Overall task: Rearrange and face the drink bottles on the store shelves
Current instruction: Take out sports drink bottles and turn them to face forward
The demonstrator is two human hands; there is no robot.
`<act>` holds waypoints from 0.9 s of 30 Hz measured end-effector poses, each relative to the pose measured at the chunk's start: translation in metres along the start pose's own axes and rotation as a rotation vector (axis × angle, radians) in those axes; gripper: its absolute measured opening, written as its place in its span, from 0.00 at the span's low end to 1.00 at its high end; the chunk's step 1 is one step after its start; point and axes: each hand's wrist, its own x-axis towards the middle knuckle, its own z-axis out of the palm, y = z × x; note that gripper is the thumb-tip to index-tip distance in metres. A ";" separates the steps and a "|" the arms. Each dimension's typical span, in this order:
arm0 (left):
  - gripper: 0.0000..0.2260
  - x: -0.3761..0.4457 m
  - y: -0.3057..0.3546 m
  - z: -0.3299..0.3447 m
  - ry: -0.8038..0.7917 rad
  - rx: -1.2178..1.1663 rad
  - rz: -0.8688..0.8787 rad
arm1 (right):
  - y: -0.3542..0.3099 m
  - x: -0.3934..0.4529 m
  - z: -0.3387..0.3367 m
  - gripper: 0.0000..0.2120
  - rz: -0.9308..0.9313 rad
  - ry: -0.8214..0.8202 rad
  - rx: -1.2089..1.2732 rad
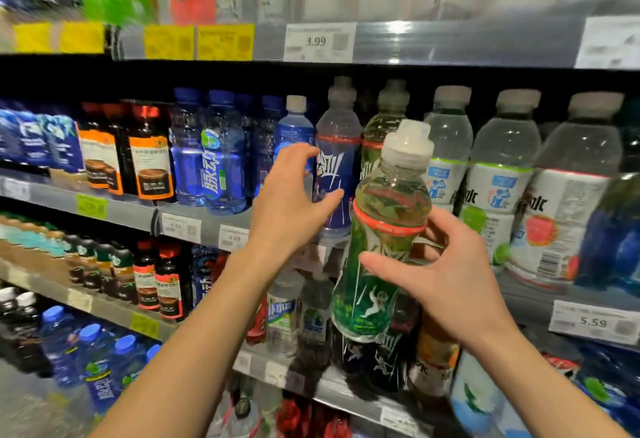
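My right hand (446, 274) grips a green-labelled drink bottle (377, 240) with a clear cap, held upright in front of the middle shelf. My left hand (294, 195) is raised with fingers spread, holding nothing, just left of a blue-labelled bottle (336, 167) that stands on the shelf. Behind the held bottle another green bottle (384, 125) stands on the shelf. Blue bottles (221, 160) stand to the left, and white-labelled water bottles (498, 174) to the right.
The middle shelf edge (194, 226) carries price tags. Dark bottles with orange labels (149, 157) stand at the left. The shelf below holds several mixed bottles (287, 313). The top shelf rail (450, 42) has a 3.99 tag.
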 end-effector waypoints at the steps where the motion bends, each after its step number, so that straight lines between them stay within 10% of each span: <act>1: 0.29 0.009 0.002 0.000 -0.007 0.057 0.005 | -0.001 0.002 -0.001 0.26 -0.003 0.010 -0.001; 11: 0.42 0.064 0.013 0.017 -0.103 0.246 -0.092 | -0.009 0.016 -0.004 0.23 -0.023 0.040 -0.045; 27: 0.35 0.002 0.008 -0.010 0.240 -0.389 -0.015 | -0.013 0.025 0.005 0.34 -0.137 0.147 0.023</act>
